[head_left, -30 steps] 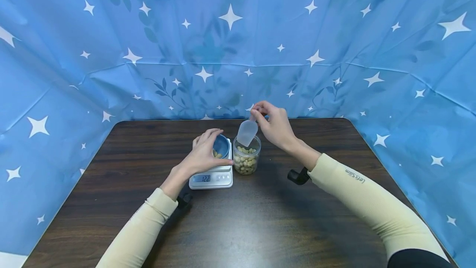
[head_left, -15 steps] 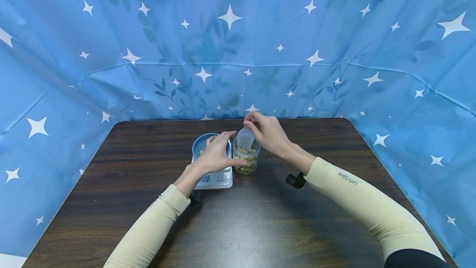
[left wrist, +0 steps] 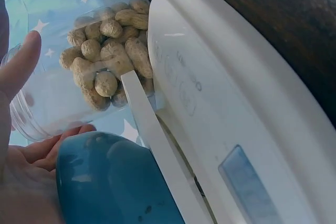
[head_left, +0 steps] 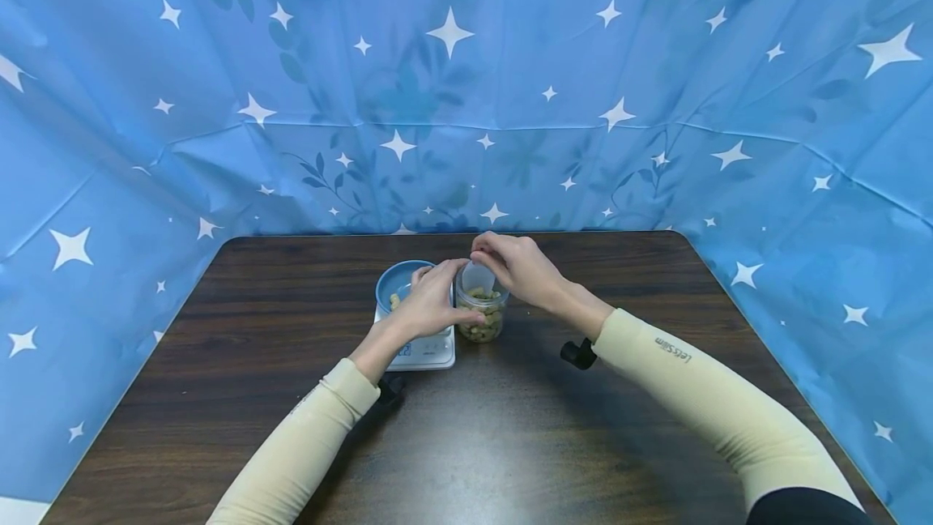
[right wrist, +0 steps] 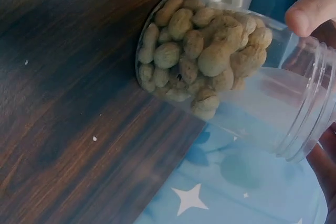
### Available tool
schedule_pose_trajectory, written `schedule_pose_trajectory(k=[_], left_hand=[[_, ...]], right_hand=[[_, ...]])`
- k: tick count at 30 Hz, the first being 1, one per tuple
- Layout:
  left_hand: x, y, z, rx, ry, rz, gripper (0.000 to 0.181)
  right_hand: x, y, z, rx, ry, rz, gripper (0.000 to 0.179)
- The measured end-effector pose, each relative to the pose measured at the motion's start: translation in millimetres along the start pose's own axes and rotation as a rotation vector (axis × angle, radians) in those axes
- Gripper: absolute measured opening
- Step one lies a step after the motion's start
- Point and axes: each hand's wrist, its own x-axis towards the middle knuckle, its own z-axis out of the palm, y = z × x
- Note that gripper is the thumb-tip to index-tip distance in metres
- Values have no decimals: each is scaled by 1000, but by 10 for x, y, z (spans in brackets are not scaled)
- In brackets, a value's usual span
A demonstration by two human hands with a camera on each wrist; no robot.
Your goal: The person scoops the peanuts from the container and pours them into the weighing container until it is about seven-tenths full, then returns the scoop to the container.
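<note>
A clear jar (head_left: 483, 331) part filled with unshelled peanuts (right wrist: 210, 51) stands right of a white kitchen scale (head_left: 430, 355). My left hand (head_left: 432, 302) holds the jar near its mouth, thumb on the near side and fingers toward the far side. With my right hand (head_left: 528, 272) I pinch the handle of a translucent scoop (head_left: 478, 276), whose bowl is down inside the jar, by the peanuts. On the scale sits a blue bowl (left wrist: 115, 182) with a few peanuts in it, partly hidden behind my left hand.
The dark wooden table (head_left: 510, 428) extends in front of the scale and to both sides. A blue star-patterned curtain (head_left: 452, 104) hangs behind it. Small pale crumbs (right wrist: 94, 139) lie on the wood near the jar.
My left hand has moved right from the blue bowl to the jar. My right hand has come down and left, lowering the scoop into the jar.
</note>
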Motion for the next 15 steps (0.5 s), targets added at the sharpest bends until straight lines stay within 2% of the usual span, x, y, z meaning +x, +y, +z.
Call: schedule_pose_trajectory(k=[6,10,15], left_hand=[[25,1,11,-10,8,0,91],[32,8,4,-18,1,-2,91],[27,12,9,-32,-18,-15,90]], right_hand=[[15,24,11,51,11,22,9],[42,57,16,72,22,63,9],[74,61,21,70,-3,118,10]])
